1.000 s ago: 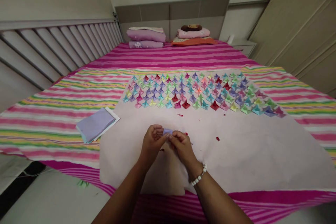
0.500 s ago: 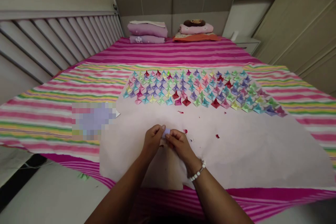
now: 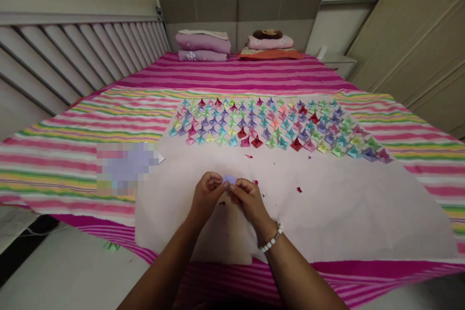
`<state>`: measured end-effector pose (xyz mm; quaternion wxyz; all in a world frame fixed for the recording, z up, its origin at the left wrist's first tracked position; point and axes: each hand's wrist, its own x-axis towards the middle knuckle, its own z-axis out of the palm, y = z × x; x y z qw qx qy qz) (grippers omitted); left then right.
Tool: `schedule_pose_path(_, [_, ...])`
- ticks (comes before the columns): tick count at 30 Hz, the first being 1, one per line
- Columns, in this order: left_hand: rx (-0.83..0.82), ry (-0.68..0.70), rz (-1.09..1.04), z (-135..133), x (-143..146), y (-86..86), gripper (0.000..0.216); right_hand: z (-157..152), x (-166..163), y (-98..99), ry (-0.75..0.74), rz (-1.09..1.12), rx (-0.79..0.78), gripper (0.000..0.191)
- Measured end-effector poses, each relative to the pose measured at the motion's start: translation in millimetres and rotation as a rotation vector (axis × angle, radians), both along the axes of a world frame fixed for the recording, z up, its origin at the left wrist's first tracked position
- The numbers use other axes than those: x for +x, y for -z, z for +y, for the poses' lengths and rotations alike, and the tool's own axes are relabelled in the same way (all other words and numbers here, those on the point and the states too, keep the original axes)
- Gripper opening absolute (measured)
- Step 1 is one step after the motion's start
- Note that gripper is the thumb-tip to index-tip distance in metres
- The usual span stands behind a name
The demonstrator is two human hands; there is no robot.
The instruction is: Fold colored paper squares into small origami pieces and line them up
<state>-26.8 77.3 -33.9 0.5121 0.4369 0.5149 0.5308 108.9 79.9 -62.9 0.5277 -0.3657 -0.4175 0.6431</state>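
Observation:
A small lavender piece of origami paper (image 3: 230,179) is pinched between my two hands, its upper part showing above the fingers. My left hand (image 3: 207,191) grips its left side with thumb and fingers. On its right side my right hand (image 3: 250,197) holds it the same way; a white bead bracelet (image 3: 271,238) circles that wrist. Both hands are just above a large pale sheet (image 3: 327,213) spread on the bed. Beyond them, several rows of small folded paper pieces (image 3: 256,141) in many colours stand on the sheet.
Dark red paper scraps (image 3: 299,190) lie on the sheet. At left, on the striped bedspread (image 3: 65,169), is a blurred-out patch (image 3: 127,167). Folded bedding (image 3: 203,41) rests by the headboard (image 3: 218,9). A white railing (image 3: 83,58) runs along the left side.
More of the lavender paper now shows above my fingers. My left hand has shifted slightly left and its fingers are more curled. The view has tilted a little.

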Motion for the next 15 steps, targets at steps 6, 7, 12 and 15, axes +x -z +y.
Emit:
schedule_pose_path(6, [0.026, 0.171, 0.053, 1.1, -7.1, -0.6, 0.021, 1.3, -0.1, 0.7, 0.09, 0.076, 0.029, 0.031])
schedule_pose_path(7, [0.019, 0.189, 0.048, 1.3, -7.6, -1.1, 0.021, 1.5, -0.1, 1.3, 0.08, 0.074, 0.035, 0.029])
schedule_pose_path(12, [-0.066, 0.302, -0.007, 1.3, -11.7, -3.1, 0.028, 2.5, 0.2, 6.2, 0.042, 0.101, 0.039, 0.019])
schedule_pose_path(15, [-0.09, 0.35, -0.064, 0.3, -13.9, -4.0, 0.028, 2.8, 0.0, 8.0, 0.023, 0.115, 0.027, 0.017])
